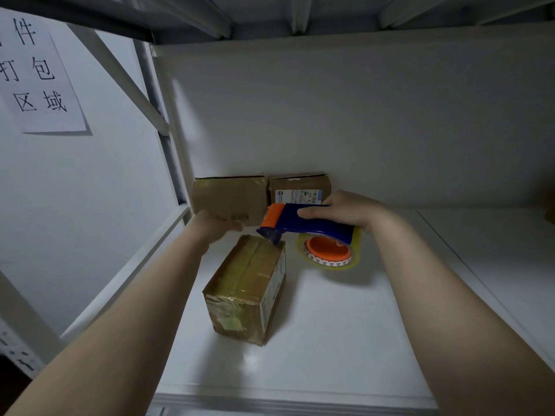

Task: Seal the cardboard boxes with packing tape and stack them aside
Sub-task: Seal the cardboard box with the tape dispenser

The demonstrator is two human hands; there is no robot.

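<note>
A small cardboard box (244, 288) covered with glossy tape lies on the white shelf (345, 340) in the middle. My right hand (345, 210) grips a blue and orange tape dispenser (306, 225) whose orange front end touches the box's far top edge; its tape roll (329, 252) hangs to the right of the box. My left hand (216, 225) hovers just behind the box's far left corner, fingers loosely curled, holding nothing. Two more cardboard boxes (229, 199) (298, 187) stand side by side against the back wall.
A metal shelf post and diagonal brace (162, 145) rise at the left. A paper sign with printed characters (36, 76) hangs on the left wall. Another shelf's underside (270, 13) is overhead. A seam (450, 244) divides the shelf surface at the right.
</note>
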